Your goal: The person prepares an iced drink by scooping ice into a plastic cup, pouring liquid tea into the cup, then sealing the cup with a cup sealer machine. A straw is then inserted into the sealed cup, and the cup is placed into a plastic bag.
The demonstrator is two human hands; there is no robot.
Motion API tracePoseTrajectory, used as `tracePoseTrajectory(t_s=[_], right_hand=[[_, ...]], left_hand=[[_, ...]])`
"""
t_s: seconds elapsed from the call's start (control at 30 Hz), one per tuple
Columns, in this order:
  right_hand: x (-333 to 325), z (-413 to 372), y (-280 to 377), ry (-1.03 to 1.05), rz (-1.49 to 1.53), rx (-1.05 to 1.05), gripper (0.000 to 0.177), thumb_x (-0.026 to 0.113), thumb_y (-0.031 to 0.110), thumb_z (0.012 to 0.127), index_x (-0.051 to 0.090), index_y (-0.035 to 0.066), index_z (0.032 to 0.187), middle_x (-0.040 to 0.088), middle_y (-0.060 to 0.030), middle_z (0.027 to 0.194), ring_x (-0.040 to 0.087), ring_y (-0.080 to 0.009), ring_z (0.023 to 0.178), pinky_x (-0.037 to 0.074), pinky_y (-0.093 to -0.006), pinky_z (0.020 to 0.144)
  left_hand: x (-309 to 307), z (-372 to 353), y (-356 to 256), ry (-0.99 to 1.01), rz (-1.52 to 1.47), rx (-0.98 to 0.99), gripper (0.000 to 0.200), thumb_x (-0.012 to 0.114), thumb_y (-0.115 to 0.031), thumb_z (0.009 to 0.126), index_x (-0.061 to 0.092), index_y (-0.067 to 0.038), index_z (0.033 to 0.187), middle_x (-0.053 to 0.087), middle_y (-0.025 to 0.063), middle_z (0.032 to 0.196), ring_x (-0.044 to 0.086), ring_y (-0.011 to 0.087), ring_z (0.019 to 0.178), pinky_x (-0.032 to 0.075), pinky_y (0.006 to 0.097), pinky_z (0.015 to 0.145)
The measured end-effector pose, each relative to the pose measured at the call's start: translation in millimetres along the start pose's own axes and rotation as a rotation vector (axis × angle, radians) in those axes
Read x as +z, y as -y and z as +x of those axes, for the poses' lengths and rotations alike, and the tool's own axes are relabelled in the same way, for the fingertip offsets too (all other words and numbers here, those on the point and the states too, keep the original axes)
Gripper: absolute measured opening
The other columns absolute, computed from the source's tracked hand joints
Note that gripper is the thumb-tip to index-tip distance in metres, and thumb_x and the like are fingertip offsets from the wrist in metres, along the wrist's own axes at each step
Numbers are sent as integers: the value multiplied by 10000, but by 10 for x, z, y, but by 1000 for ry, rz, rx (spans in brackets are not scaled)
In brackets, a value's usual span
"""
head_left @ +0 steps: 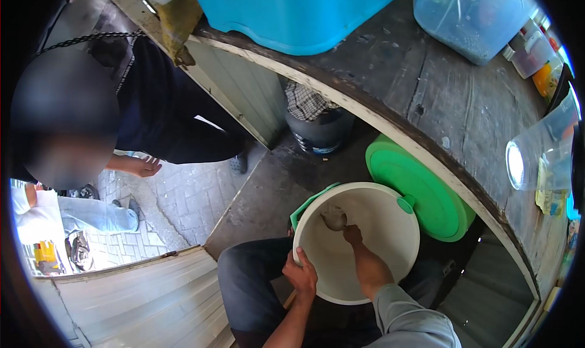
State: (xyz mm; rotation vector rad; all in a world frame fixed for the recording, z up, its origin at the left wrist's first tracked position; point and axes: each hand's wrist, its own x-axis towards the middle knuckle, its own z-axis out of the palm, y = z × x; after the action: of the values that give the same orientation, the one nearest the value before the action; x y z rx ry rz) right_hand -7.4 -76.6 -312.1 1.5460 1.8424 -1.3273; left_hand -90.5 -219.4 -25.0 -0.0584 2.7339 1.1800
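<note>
The left hand [301, 275] is clamped on the left rim of a round cream plastic bucket [324, 266]. Inside the bucket, the right hand [352, 233] grips a small rounded scoop [335, 219], toward its far-left side. Scooping seems in hand; the next move calls for keeping the scoop level. Beyond the bucket's right rim is a round green plastic lid [420, 192].

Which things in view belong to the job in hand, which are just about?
In the job:
- white bucket, left hand at its rim
- scoop, in the right hand
- green lid, probably the bucket's

Just about:
- blue tub
- clear container
- checked cloth
- dark bucket
</note>
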Motion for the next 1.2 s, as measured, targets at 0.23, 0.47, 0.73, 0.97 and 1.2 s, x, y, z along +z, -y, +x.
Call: tracePoseTrajectory(t_s=[0.23, 0.47, 0.73, 0.97, 1.2], right_hand=[[-520, -232, -224, 0, 422, -496, 228, 583, 213, 886, 690, 16, 930, 644, -39, 710, 551, -97, 668, 461, -281, 636], [-1208, -1303, 434, 27, 461, -615, 195, 525, 146, 906, 645, -2, 863, 613, -35, 711, 541, -137, 675, 446, -308, 664], [-1634, -2452, 367, -264, 143, -697, 207, 516, 201, 888, 587, 35, 787, 613, -107, 718, 595, -237, 682, 448, -364, 655], [-1502, -3033, -130, -384, 284, -597, 240, 550, 289, 879, 648, 76, 929, 645, -160, 858, 624, -338, 824, 465, -409, 716], [-1889, -3809, 49, -475, 221, -524, 183, 576, 199, 868, 631, 63, 977, 667, -125, 823, 660, -277, 798, 490, -366, 711]], left_hand=[[144, 42, 118, 17, -55, 45, 459, 436, -345, 945, 603, 81, 981, 631, 281, 825, 621, 444, 791, 476, 459, 688], [-112, -151, -11, -23, -198, 509, 403, 414, -281, 957, 414, 38, 1204, 460, 259, 1190, 467, 405, 1092, 378, 445, 900], [-933, -474, -2131, 202, -710, 1001, 403, 619, -154, 850, 402, 6, 1150, 428, 150, 1182, 457, 257, 1064, 345, 382, 943], [-598, -466, -3728, 367, -719, 1270, 1011, 878, -376, 573, 311, 36, 1303, 449, 216, 1220, 459, 323, 1150, 353, 398, 1005], [-594, -396, -3908, 745, -705, 1028, 885, 864, -259, 625, 343, 11, 1287, 499, 181, 1181, 494, 265, 1109, 386, 381, 967]])
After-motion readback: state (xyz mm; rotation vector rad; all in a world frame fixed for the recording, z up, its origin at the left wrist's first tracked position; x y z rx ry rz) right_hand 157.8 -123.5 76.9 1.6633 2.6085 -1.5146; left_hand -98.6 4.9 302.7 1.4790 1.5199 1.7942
